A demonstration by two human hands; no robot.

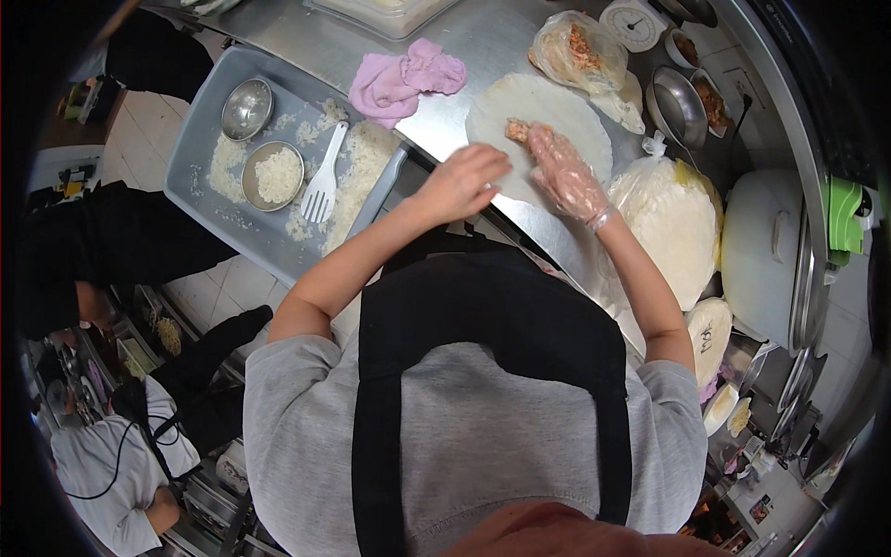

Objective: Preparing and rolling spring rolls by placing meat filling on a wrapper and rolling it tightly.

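Note:
A thin round white wrapper sheet (501, 100) lies flat on the steel counter. A small log of chunky orange filling (517, 130) sits near its middle. My right hand (562, 172), in a clear plastic glove, has its fingers closed together over the right end of that filling. Bare and loosely bent, my left hand (466, 182) hovers by the wrapper's near left edge with its fingers apart and nothing in them. Behind the wrapper, an open plastic bag (548, 58) holds more orange filling.
A grey tub (206, 91) of rice, with two metal bowls and a white slotted spatula (325, 181), stands left. A pink cloth (394, 85) lies beyond. Bagged wrappers (664, 232), a dial scale (633, 23) and a metal bowl (676, 107) crowd the right. Other people (121, 455) stand left.

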